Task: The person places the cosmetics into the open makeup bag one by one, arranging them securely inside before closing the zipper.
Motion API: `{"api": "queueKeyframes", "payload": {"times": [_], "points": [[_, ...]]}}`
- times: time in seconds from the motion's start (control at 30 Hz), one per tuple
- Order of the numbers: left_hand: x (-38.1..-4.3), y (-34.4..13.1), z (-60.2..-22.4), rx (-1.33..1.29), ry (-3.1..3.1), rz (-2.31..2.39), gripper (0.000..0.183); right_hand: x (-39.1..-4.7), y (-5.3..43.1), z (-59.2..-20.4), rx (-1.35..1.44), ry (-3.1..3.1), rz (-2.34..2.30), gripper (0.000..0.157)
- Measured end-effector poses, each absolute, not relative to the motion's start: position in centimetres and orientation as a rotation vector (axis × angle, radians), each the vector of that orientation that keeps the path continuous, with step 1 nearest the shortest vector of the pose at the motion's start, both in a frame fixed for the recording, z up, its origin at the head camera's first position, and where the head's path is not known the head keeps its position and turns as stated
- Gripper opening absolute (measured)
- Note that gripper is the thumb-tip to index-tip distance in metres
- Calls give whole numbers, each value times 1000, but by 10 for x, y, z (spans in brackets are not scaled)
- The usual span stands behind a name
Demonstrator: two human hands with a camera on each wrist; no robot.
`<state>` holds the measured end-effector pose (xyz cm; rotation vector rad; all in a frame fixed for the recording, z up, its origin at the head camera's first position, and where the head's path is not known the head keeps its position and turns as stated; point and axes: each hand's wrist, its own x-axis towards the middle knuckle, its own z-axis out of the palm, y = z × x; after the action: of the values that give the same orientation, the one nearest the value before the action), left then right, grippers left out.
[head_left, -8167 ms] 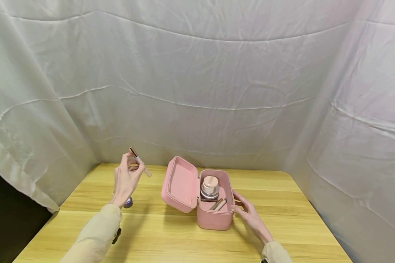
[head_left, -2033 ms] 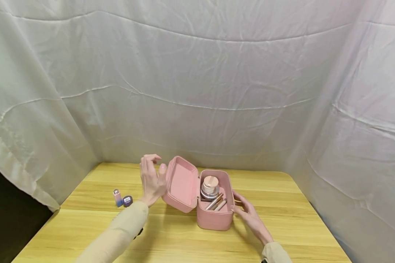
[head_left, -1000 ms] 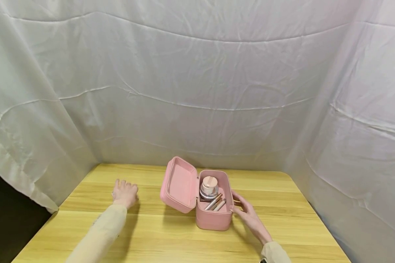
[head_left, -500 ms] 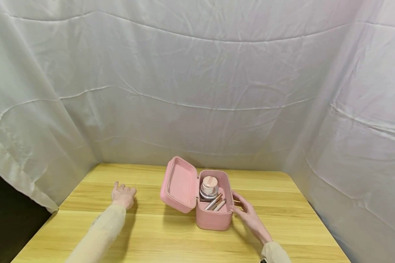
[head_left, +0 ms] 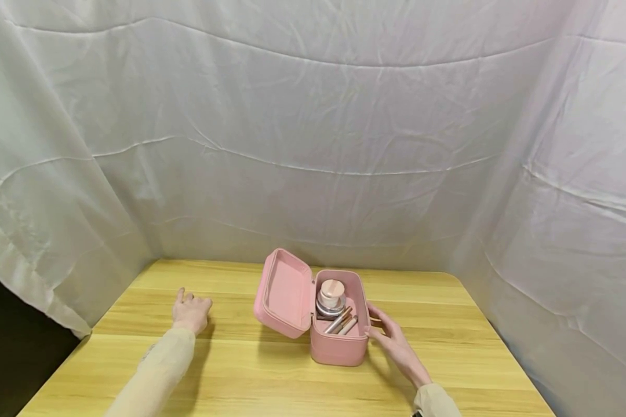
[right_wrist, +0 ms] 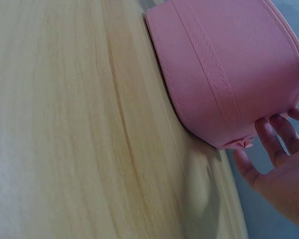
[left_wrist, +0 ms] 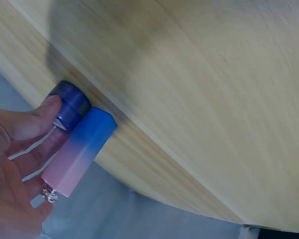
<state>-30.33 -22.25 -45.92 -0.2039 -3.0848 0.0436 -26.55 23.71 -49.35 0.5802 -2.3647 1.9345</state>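
Note:
In the left wrist view, my left hand [left_wrist: 12, 154] pinches a small dark blue jar [left_wrist: 72, 105] between thumb and fingers. Against the jar lies a pink-to-blue lipstick tube [left_wrist: 79, 152] with a sparkly end, near the other fingers. The head view hides both items behind the left hand [head_left: 192, 313]. My right hand [head_left: 396, 347] rests its fingertips on the right side of an open pink makeup case [head_left: 339, 350]. Inside the case are a round cream jar [head_left: 332, 288], stacked on a silvery round container [head_left: 331, 309], and several slim cosmetic tubes [head_left: 338, 319].
The case's lid [head_left: 288, 289] hangs open to the left, between the case and my left hand. A wooden table [head_left: 271, 382] carries everything. Pale curtains [head_left: 313, 145] hang behind and at both sides.
Over two seconds my left hand has gone from beside the lid leftward to the jar and lipstick. The gold-capped tube it held earlier now lies in the case. The right hand stays put.

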Motion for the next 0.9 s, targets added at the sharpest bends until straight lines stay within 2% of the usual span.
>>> {"api": "queueKeyframes", "payload": {"times": [0.17, 0.3, 0.47, 0.67, 0.9], "points": [[-306, -228, -461, -198, -3036, -95, 11, -265, 237, -492, 574, -2359, 1922, 61], [-308, -231, -462, -169, -2977, -246, 11, -264, 237, -491, 594, -2361, 1922, 61], [-313, -232, -460, -128, -2894, -439, 19, -264, 236, -490, 601, -2356, 1931, 61], [-316, -229, -458, -42, -2827, -757, 41, -264, 236, -492, 597, -2366, 1934, 61], [-322, -220, -448, -20, -2691, -913, 51, -264, 237, -493, 572, -2368, 1944, 61]]}}
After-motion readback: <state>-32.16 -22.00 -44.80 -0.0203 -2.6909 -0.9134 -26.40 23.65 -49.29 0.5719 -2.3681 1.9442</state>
